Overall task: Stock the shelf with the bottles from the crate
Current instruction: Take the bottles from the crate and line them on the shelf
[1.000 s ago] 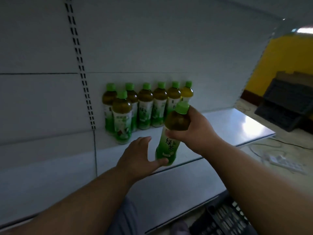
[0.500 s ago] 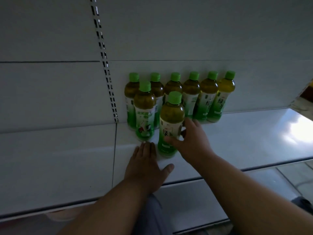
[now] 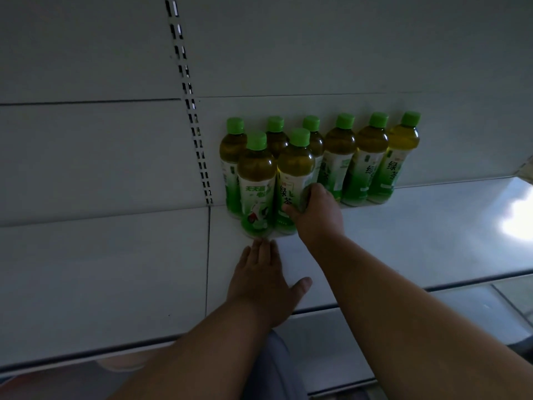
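The right hand wraps its fingers around the lower body of the upright front-row bottle on the shelf. The left hand lies flat, fingers together, thumb out, just before the 2 front bottles.

The right hand covers the lower right side of the front bottle, so part of its label cannot be read. Two front bottles hide much of the three back-row bottles behind them. The shelf is cut by the right edge. The small print on the labels is too blurred to read.
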The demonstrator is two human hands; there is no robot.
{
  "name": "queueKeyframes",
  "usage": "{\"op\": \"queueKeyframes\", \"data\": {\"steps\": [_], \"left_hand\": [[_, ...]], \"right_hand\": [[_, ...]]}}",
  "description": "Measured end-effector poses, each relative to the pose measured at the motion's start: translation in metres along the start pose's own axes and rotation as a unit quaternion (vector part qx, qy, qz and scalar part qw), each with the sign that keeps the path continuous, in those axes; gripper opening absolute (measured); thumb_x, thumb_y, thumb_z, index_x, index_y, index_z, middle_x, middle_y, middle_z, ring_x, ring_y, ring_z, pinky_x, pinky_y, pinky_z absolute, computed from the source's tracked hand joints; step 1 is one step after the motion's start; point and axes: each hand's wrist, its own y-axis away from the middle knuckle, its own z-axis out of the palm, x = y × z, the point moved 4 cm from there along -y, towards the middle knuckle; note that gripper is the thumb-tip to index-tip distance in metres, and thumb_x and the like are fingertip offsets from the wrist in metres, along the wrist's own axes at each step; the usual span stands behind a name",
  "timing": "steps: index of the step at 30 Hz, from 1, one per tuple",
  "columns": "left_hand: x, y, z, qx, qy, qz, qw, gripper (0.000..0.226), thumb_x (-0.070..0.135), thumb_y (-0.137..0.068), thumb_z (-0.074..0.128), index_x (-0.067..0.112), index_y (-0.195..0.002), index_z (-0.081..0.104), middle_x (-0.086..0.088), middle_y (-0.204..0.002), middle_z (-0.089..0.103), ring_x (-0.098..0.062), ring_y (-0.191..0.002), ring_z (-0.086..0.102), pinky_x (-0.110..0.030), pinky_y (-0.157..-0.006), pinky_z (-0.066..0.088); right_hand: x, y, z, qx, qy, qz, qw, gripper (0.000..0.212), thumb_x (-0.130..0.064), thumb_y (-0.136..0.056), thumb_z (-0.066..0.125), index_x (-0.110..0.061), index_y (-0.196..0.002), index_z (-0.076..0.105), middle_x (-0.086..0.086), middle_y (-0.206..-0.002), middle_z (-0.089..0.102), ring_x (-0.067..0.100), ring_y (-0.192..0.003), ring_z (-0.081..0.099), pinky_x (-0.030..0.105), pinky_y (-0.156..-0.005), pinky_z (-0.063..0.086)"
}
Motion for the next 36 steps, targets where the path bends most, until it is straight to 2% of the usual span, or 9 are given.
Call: {"op": "queueKeyframes", "data": {"steps": [3,6,10,14,17,21,26,32,36], "left_hand": [[0.001,0.000,-0.002,-0.019,-0.004,0.001,1.000,0.108,0.082,-0.083,0.023,0.007,-0.155,-0.008,-0.013,-0.165,-0.005,-0.024,-0.150,-0.007,-0.036,-0.118,-0.007],[0.009,0.002,-0.015,-0.007,0.004,0.022,1.000,0.106,0.079,-0.084,0.034,0.007,-0.156,0.002,-0.015,-0.164,0.009,-0.029,-0.148,0.010,-0.039,-0.119,0.009],[0.057,0.009,-0.042,0.067,0.013,0.131,0.989,0.101,0.077,-0.083,0.044,0.011,-0.155,0.018,-0.013,-0.158,0.027,-0.030,-0.142,0.026,-0.041,-0.114,0.024],[0.135,0.028,-0.054,0.064,0.021,0.259,0.963,0.097,0.076,-0.081,0.047,0.013,-0.152,0.027,-0.010,-0.155,0.034,-0.028,-0.138,0.032,-0.040,-0.111,0.029],[0.196,0.054,-0.043,0.052,0.011,0.365,0.929,0.096,0.077,-0.081,0.047,0.015,-0.152,0.028,-0.007,-0.154,0.036,-0.025,-0.137,0.032,-0.038,-0.112,0.027],[0.259,0.087,-0.006,0.007,-0.005,0.438,0.899,0.100,0.080,-0.079,0.043,0.015,-0.153,0.024,-0.007,-0.155,0.032,-0.025,-0.140,0.027,-0.038,-0.114,0.022],[0.314,0.111,0.079,-0.083,-0.031,0.462,0.883,0.103,0.083,-0.077,0.042,0.017,-0.154,0.019,-0.005,-0.157,0.027,-0.024,-0.141,0.025,-0.040,-0.114,0.023],[0.338,0.112,0.185,-0.184,-0.088,0.450,0.869,0.110,0.084,-0.079,0.036,0.014,-0.157,0.004,-0.006,-0.166,0.006,-0.021,-0.150,0.006,-0.035,-0.118,0.005],[0.339,0.102,0.236,-0.190,-0.136,0.461,0.856,0.110,0.086,-0.080,0.027,0.012,-0.157,-0.001,-0.009,-0.166,-0.001,-0.023,-0.150,-0.002,-0.034,-0.115,-0.008]], "right_hand": [[0.005,0.018,-0.013,-0.001,-0.003,-0.020,1.000,0.070,-0.033,-0.076,0.082,-0.015,-0.134,0.047,0.008,-0.130,0.055,0.026,-0.119,0.053,0.040,-0.095,0.048],[0.012,0.049,-0.048,0.005,0.044,-0.042,0.998,0.078,-0.037,-0.078,0.079,-0.020,-0.141,0.038,0.007,-0.139,0.048,0.028,-0.126,0.047,0.043,-0.101,0.046],[0.032,0.102,-0.111,0.005,0.147,-0.005,0.989,0.085,-0.043,-0.080,0.073,-0.021,-0.148,0.029,0.009,-0.142,0.043,0.028,-0.131,0.042,0.041,-0.104,0.041],[0.054,0.161,-0.189,0.033,0.263,0.048,0.963,0.085,-0.045,-0.081,0.072,-0.019,-0.149,0.028,0.010,-0.141,0.042,0.029,-0.130,0.041,0.041,-0.106,0.038],[0.078,0.203,-0.241,0.038,0.306,0.114,0.945,0.085,-0.050,-0.079,0.072,-0.022,-0.147,0.030,0.007,-0.140,0.042,0.028,-0.128,0.043,0.041,-0.102,0.041],[0.128,0.251,-0.278,0.030,0.328,0.189,0.925,0.076,-0.053,-0.076,0.071,-0.026,-0.139,0.039,0.004,-0.131,0.047,0.027,-0.118,0.048,0.039,-0.093,0.045],[0.226,0.299,-0.287,0.025,0.311,0.278,0.909,0.076,-0.058,-0.076,0.070,-0.025,-0.137,0.037,0.003,-0.128,0.049,0.026,-0.120,0.047,0.042,-0.096,0.045],[0.344,0.324,-0.252,0.005,0.212,0.392,0.895,0.080,-0.058,-0.076,0.073,-0.025,-0.139,0.037,0.004,-0.133,0.047,0.025,-0.120,0.048,0.044,-0.096,0.048],[0.410,0.326,-0.218,-0.025,0.153,0.444,0.882,0.081,-0.056,-0.076,0.075,-0.023,-0.140,0.038,0.006,-0.134,0.047,0.027,-0.120,0.049,0.043,-0.096,0.048]]}}
